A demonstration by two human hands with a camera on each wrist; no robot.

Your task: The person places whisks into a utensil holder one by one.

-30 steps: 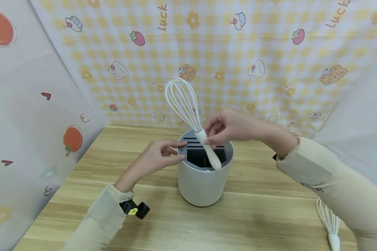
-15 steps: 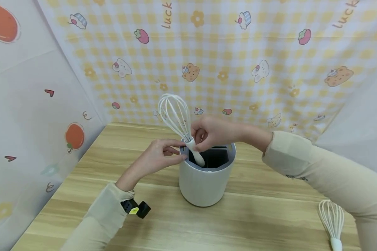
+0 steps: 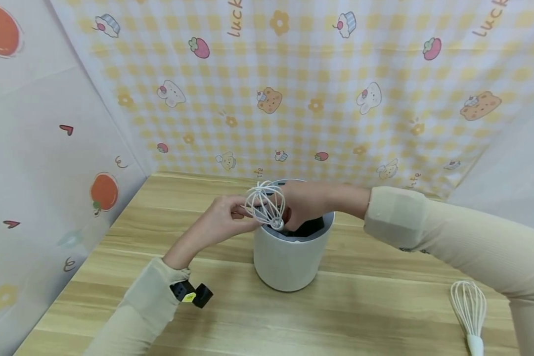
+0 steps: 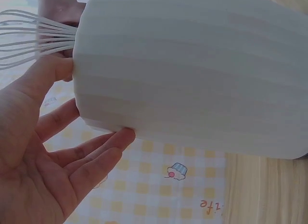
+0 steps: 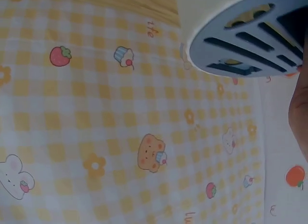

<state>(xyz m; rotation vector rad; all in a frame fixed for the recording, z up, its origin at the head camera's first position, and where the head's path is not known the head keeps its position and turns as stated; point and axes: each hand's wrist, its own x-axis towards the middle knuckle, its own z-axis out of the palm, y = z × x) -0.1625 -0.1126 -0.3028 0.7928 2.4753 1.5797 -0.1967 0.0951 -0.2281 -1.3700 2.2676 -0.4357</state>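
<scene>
Okay, I've got the right hand [image 3: 307, 201] pinching the whisk [image 3: 274, 218], wires up, handle down in the opening of the holder [image 3: 289, 262]; left hand [image 3: 222, 222], mostly open, touches the holder's rim. I see a second whisk [image 3: 470, 312] on the desk [image 3: 365, 311].

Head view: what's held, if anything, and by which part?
The right hand apparently holds the white wire whisk by its handle; the left hand touches the white cylindrical holder.

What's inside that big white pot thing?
A whisk pokes handle-first into the dark opening of the white pot, its wires sticking out. The right hand covers part of the opening; the handle's lower end and anything deeper are hidden.
</scene>
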